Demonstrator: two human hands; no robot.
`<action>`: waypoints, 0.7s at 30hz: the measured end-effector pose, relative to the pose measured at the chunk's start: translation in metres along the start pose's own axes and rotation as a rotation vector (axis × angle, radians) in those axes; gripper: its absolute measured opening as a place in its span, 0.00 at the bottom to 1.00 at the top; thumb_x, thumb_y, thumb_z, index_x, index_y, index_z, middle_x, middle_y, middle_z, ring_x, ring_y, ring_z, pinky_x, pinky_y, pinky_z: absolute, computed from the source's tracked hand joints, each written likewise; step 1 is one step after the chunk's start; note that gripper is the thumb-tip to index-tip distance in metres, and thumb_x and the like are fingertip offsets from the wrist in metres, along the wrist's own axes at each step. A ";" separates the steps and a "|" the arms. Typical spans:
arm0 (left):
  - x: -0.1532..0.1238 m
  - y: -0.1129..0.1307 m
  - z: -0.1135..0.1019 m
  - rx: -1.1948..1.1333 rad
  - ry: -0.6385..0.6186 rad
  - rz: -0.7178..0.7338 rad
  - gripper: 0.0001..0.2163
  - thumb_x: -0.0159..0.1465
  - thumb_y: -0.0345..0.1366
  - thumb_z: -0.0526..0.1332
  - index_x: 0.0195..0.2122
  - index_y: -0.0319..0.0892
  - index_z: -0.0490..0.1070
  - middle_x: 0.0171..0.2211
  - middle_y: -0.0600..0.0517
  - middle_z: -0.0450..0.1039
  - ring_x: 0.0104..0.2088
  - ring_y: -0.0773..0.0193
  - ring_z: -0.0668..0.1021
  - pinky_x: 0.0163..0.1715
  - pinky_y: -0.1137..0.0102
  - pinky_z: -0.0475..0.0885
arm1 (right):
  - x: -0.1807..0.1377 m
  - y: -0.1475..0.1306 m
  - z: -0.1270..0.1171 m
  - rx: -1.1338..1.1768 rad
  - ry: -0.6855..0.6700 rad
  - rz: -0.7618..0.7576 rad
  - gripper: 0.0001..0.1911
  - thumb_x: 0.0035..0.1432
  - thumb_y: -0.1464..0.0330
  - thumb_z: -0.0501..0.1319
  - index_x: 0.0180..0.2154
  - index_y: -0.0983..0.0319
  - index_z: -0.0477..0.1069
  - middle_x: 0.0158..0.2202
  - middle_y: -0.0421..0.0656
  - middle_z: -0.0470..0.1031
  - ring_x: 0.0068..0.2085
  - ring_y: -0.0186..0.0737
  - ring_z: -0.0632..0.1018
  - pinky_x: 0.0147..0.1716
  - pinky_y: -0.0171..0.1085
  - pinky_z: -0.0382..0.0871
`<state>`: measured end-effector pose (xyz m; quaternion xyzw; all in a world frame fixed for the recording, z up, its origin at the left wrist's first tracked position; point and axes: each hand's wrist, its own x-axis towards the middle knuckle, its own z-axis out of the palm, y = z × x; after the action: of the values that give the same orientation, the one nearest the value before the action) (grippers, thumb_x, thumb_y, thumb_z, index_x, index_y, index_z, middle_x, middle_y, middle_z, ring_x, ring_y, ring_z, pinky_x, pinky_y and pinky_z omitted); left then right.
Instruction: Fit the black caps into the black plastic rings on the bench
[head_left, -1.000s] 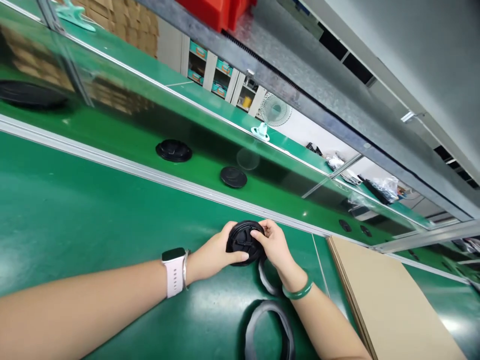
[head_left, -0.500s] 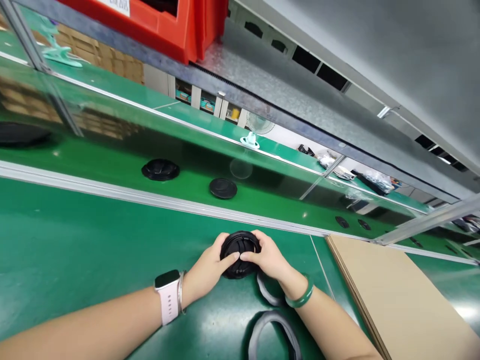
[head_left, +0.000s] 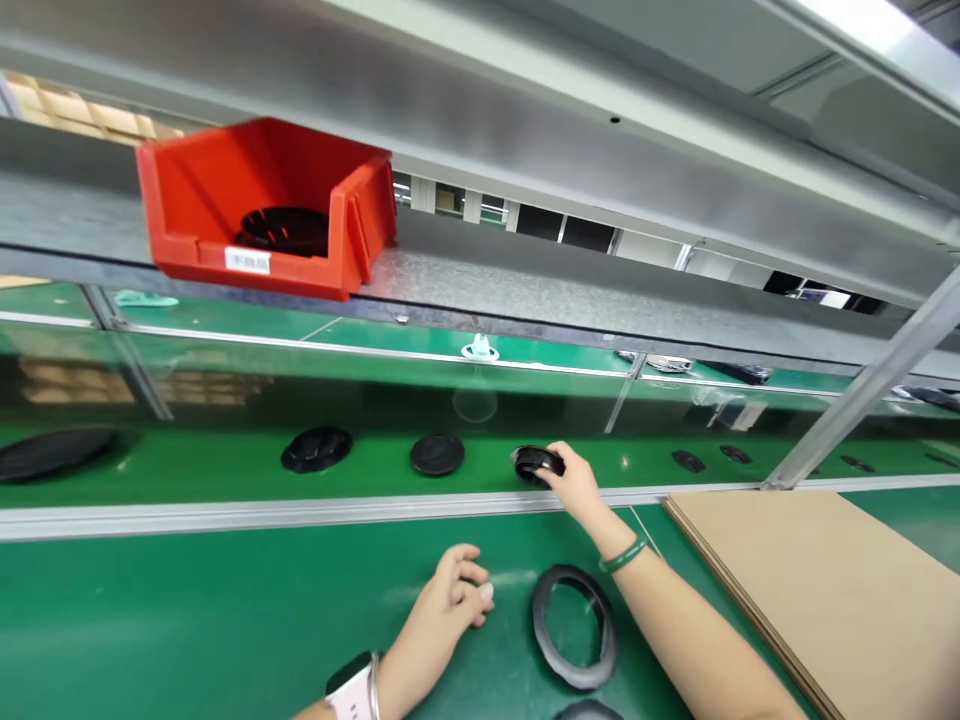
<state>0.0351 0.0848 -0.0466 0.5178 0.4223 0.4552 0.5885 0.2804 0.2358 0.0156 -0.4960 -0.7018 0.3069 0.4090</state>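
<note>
My right hand (head_left: 576, 482) reaches out over the green belt (head_left: 247, 470) and grips a black round plastic part (head_left: 534, 463) by its right edge. The part is tilted, its rim facing me. Whether it touches the belt I cannot tell. My left hand (head_left: 454, 605) hovers above the green table with fingers loosely curled and apart, holding nothing. To its right lies a dark grey ring (head_left: 546, 640), and part of another grey ring (head_left: 589, 710) shows at the bottom edge. A flat black disc (head_left: 437, 455) rests on the belt left of the held part.
Further left on the belt lie another black round part (head_left: 316, 450) and a larger black piece (head_left: 52, 453). Above, a red bin (head_left: 360, 225) with black parts stands on a metal shelf (head_left: 480, 275). Brown cardboard sheets (head_left: 810, 590) are stacked at right, near a slanted metal post (head_left: 862, 380).
My right hand has carried the black round part forward from the table to over the belt. My left hand has let go of it and drawn back. The view has tilted up.
</note>
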 end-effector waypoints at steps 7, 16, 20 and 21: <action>-0.009 0.017 0.002 0.154 -0.229 -0.088 0.16 0.61 0.48 0.62 0.35 0.39 0.65 0.27 0.53 0.70 0.25 0.69 0.72 0.26 0.72 0.64 | 0.005 0.074 -0.029 0.030 0.067 0.013 0.36 0.43 0.51 0.72 0.54 0.59 0.76 0.63 0.48 0.65 0.69 0.55 0.56 0.70 0.53 0.43; -0.010 0.014 0.004 0.250 -0.226 -0.056 0.20 0.57 0.53 0.63 0.31 0.41 0.63 0.23 0.55 0.68 0.21 0.71 0.68 0.22 0.73 0.58 | -0.029 0.078 -0.044 0.267 0.228 0.101 0.44 0.42 0.38 0.68 0.51 0.63 0.78 0.56 0.54 0.72 0.61 0.59 0.70 0.65 0.55 0.59; -0.027 0.018 0.011 0.288 -0.236 -0.060 0.24 0.54 0.60 0.64 0.30 0.42 0.62 0.22 0.56 0.67 0.19 0.72 0.66 0.20 0.73 0.56 | -0.069 0.066 -0.049 0.378 0.287 0.114 0.43 0.41 0.39 0.70 0.50 0.62 0.78 0.54 0.54 0.74 0.60 0.59 0.71 0.65 0.56 0.59; -0.036 0.021 0.011 0.298 -0.252 -0.073 0.25 0.52 0.60 0.65 0.29 0.42 0.61 0.21 0.57 0.66 0.19 0.72 0.66 0.20 0.73 0.56 | -0.081 0.064 -0.051 0.402 0.293 0.119 0.42 0.40 0.40 0.71 0.50 0.62 0.78 0.54 0.53 0.75 0.60 0.59 0.71 0.65 0.55 0.59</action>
<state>0.0358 0.0480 -0.0240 0.6364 0.4262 0.2978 0.5697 0.3677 0.1810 -0.0353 -0.4840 -0.5295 0.3887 0.5781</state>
